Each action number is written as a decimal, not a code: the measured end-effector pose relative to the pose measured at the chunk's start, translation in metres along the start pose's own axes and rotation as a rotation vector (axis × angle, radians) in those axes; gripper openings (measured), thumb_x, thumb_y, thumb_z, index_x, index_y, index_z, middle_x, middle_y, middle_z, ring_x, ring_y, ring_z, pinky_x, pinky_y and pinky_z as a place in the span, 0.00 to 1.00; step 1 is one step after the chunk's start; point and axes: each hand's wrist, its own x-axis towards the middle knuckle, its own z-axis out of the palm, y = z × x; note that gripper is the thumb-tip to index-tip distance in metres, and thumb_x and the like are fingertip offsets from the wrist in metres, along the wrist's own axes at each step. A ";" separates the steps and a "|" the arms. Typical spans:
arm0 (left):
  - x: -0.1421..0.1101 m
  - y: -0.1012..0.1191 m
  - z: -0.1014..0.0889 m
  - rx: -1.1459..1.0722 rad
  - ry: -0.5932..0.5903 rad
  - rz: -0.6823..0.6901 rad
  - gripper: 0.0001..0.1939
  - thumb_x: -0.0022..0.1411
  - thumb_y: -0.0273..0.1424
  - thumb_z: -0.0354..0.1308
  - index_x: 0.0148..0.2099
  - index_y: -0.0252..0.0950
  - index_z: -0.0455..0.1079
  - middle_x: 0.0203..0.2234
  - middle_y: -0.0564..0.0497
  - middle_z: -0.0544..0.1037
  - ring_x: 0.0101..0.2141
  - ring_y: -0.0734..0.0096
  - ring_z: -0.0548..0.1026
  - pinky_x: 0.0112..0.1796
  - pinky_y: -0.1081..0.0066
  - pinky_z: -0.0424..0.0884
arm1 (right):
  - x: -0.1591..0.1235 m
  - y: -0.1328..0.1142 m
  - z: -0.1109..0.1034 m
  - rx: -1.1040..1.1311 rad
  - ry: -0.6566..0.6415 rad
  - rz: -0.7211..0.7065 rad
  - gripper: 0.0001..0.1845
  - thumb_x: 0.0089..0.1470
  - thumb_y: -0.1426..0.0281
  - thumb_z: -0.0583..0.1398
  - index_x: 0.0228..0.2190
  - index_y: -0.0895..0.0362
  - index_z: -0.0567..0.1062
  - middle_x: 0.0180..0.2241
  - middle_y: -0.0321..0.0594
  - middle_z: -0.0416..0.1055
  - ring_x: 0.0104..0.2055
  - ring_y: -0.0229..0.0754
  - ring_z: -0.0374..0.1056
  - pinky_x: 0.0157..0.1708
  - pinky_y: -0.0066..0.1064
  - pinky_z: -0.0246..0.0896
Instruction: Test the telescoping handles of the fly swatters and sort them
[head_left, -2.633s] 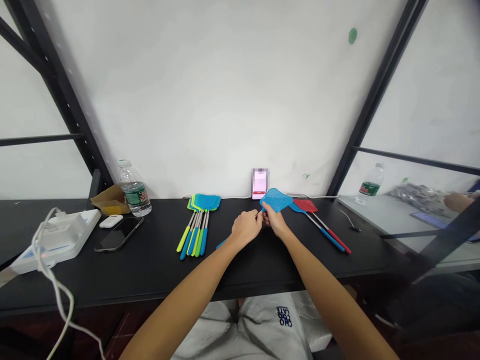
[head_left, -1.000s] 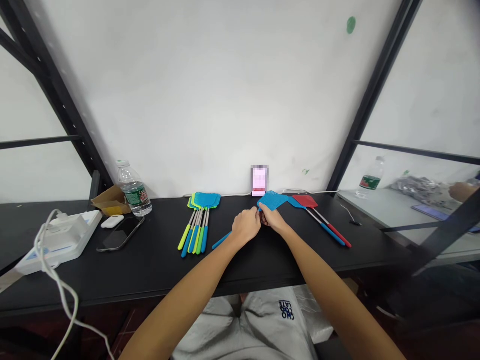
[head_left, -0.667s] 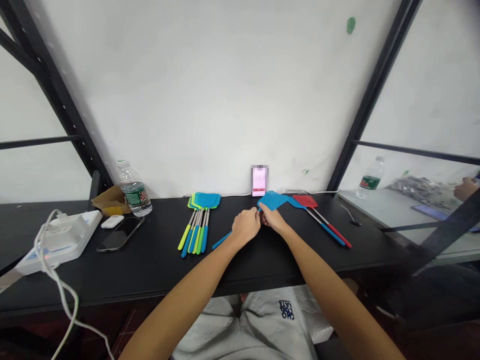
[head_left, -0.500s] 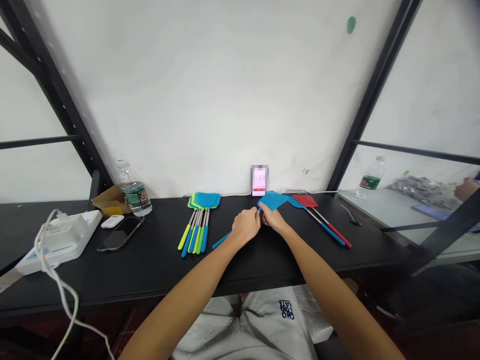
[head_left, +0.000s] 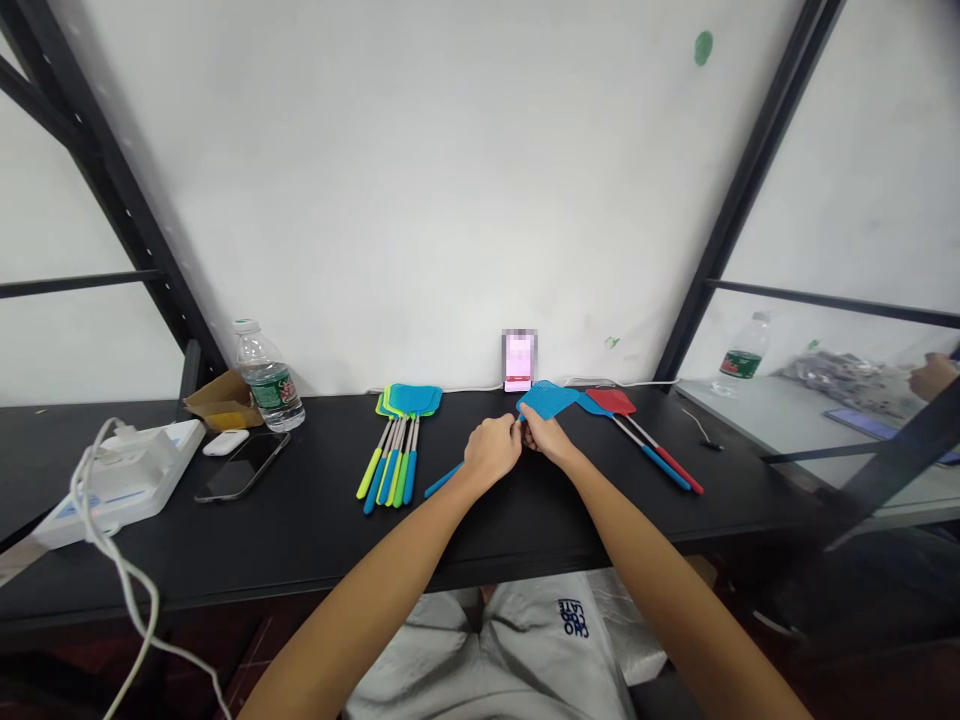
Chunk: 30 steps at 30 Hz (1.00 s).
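Grip check: my left hand (head_left: 492, 450) and my right hand (head_left: 546, 441) are both closed on the blue fly swatter (head_left: 548, 400), with my fingers (head_left: 528, 432) meeting at the neck just below its mesh head. The head sits at the rear edge of the black tabletop (head_left: 300, 535). The shaft passes under my left hand, and its blue grip end (head_left: 442, 481) points toward the front left. A second blue swatter (head_left: 594, 405) and a red swatter (head_left: 611, 401) lie just right of the head, with handles angled front right. A stack of green and blue swatters (head_left: 405, 402) lies near the rear edge, left of my hands. Open tabletop remains between that stack and the grip end, and in front of both wrists up to the front edge. Farther left stand a water bottle (head_left: 268, 380), a smartphone (head_left: 240, 467) and a white power strip (head_left: 112, 490).
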 end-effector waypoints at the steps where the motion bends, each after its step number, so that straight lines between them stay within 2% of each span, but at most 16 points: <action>1: 0.000 0.000 0.000 -0.002 -0.004 -0.003 0.20 0.71 0.40 0.39 0.43 0.40 0.72 0.38 0.43 0.78 0.39 0.59 0.77 0.36 0.66 0.68 | 0.000 -0.001 0.000 0.001 0.000 0.000 0.24 0.55 0.54 0.55 0.16 0.54 0.62 0.11 0.33 0.56 0.15 0.34 0.54 0.16 0.27 0.48; 14: -0.001 0.002 -0.004 -0.011 -0.011 -0.011 0.22 0.71 0.40 0.39 0.42 0.40 0.73 0.38 0.43 0.79 0.39 0.59 0.77 0.36 0.67 0.68 | 0.001 0.001 -0.001 -0.004 -0.015 -0.011 0.25 0.57 0.53 0.53 0.16 0.54 0.61 0.11 0.32 0.56 0.14 0.34 0.53 0.16 0.27 0.49; 23: 0.000 0.001 -0.003 -0.022 0.006 -0.010 0.23 0.71 0.42 0.38 0.40 0.40 0.73 0.36 0.43 0.79 0.38 0.60 0.77 0.35 0.68 0.67 | 0.003 0.003 -0.002 0.008 -0.014 -0.031 0.24 0.56 0.52 0.53 0.18 0.55 0.63 0.11 0.32 0.56 0.14 0.34 0.53 0.15 0.27 0.48; 30: 0.000 0.002 -0.004 -0.048 0.005 -0.029 0.24 0.70 0.44 0.39 0.38 0.40 0.74 0.36 0.43 0.79 0.38 0.59 0.77 0.35 0.67 0.66 | 0.005 0.003 -0.003 0.044 0.043 -0.064 0.22 0.55 0.51 0.54 0.20 0.54 0.63 0.13 0.32 0.56 0.15 0.35 0.52 0.16 0.28 0.49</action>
